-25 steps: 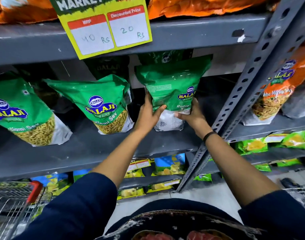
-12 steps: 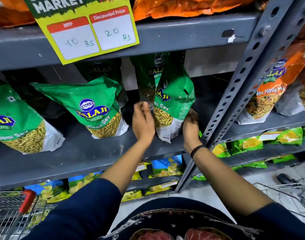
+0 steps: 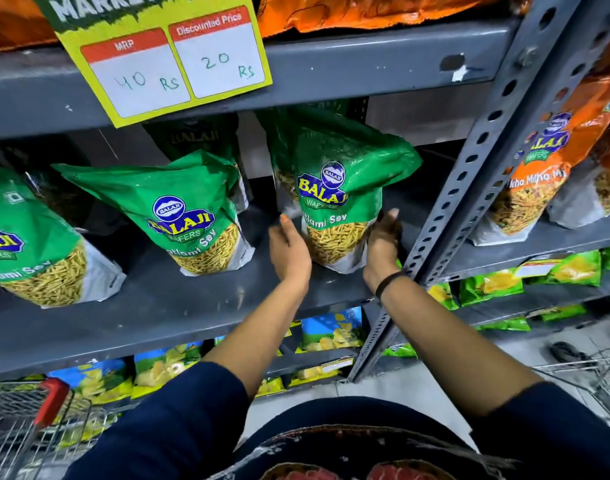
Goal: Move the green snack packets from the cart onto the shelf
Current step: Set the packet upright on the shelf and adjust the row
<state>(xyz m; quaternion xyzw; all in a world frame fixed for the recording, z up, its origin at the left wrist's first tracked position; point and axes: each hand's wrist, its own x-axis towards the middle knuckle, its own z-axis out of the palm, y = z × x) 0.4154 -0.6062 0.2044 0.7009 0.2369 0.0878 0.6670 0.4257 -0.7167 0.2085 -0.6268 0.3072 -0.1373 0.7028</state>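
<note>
A green Balaji sev snack packet [image 3: 334, 188] stands upright on the grey shelf [image 3: 179, 306], front label facing me, close to the right upright post. My left hand [image 3: 289, 251] presses against its lower left edge. My right hand [image 3: 383, 240] curls around its lower right edge. Two more green packets [image 3: 189, 209] [image 3: 26, 244] lean on the same shelf to the left, with darker ones behind them. The cart [image 3: 16, 417] with a red handle shows at the bottom left; what it holds is hidden.
A perforated grey post [image 3: 470, 174] rises just right of my right hand. A yellow price sign [image 3: 165, 57] hangs from the shelf above. Orange packets [image 3: 546, 168] fill the neighbouring bay. A second wire cart [image 3: 605, 379] stands at the lower right.
The packet was turned from back-facing, through edge-on, to front-facing and set down on the shelf. Both hands slid down to its lower edges.
</note>
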